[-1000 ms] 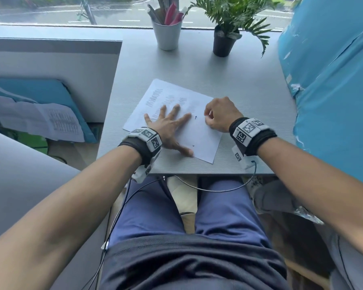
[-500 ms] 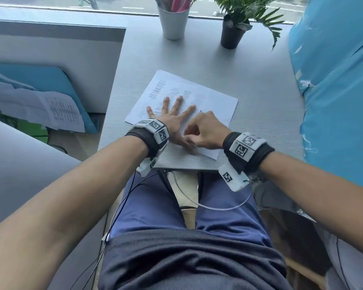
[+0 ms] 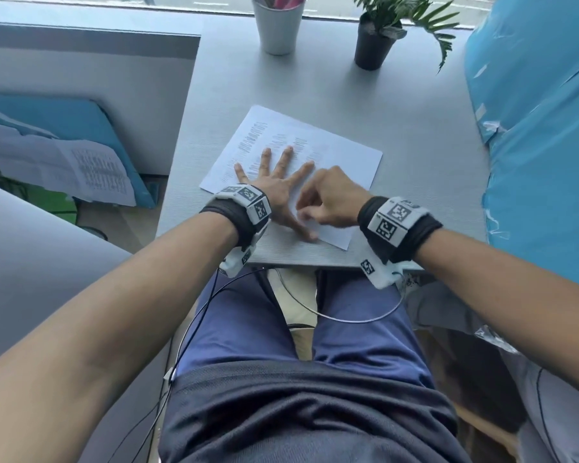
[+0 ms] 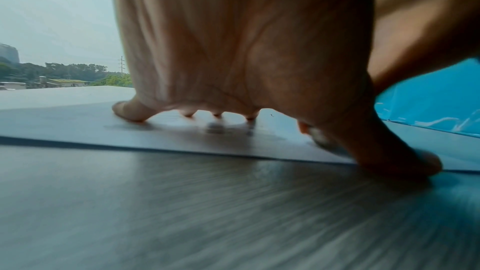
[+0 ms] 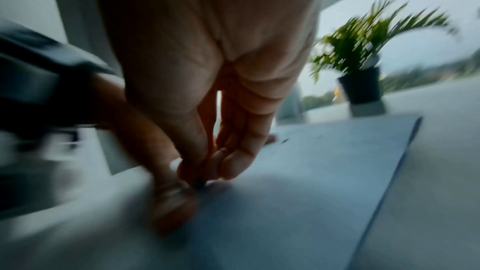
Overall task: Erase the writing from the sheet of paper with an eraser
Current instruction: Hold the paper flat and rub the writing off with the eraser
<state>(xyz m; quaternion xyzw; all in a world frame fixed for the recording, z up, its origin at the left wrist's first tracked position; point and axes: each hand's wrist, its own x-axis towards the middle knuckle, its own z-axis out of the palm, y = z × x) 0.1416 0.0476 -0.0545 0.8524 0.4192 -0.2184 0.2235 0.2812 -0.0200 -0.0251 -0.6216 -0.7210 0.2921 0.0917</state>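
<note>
A white sheet of paper (image 3: 335, 155) with faint lines of writing lies on the grey desk (image 3: 415, 135). My left hand (image 3: 274, 182) lies flat on the sheet with fingers spread, pressing it down; its thumb reaches the sheet's near edge. My right hand (image 3: 303, 213) is curled just right of that thumb, fingertips pinching a small eraser (image 5: 200, 184) against the paper. In the left wrist view the eraser (image 4: 319, 138) shows as a pale blur behind the thumb. Most of it is hidden by the fingers.
A grey cup of pens (image 3: 278, 25) and a potted plant (image 3: 373, 41) stand at the desk's far edge. A blue wrapped panel (image 3: 532, 128) borders the desk on the right, a grey partition (image 3: 91, 78) on the left. My lap sits under the near edge.
My right hand has slid left and toward me across the sheet, from its right part to beside the left thumb. The left hand has stayed flat on the paper.
</note>
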